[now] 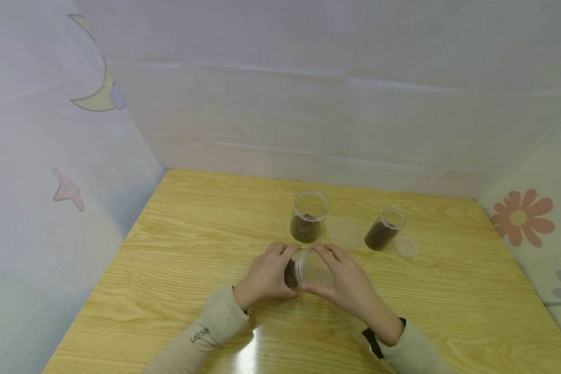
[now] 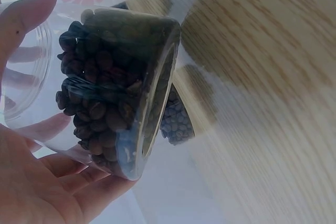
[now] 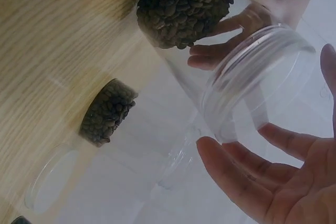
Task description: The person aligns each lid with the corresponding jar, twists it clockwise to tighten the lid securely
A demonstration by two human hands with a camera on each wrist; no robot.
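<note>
A clear jar (image 1: 290, 275), partly filled with dark coffee beans (image 2: 100, 87), is tilted on its side just above the table. My left hand (image 1: 267, 275) holds it round the body, thumb and fingers on opposite sides. At the mouth end, my right hand (image 1: 348, 283) curls its thumb and fingers round the edge of what looks like a clear lid (image 3: 262, 77). The lid is hard to tell from the jar's rim because both are transparent. In the right wrist view, the left fingers (image 3: 215, 51) show through the jar wall.
Behind the hands stands an uncovered clear jar (image 1: 305, 228) with dark contents, a loose clear lid (image 1: 343, 235) beside it. Farther right are a narrower uncovered jar (image 1: 379, 236) and its small lid (image 1: 406, 246). The wooden table (image 1: 177, 249) meets printed cloth walls (image 1: 262, 114).
</note>
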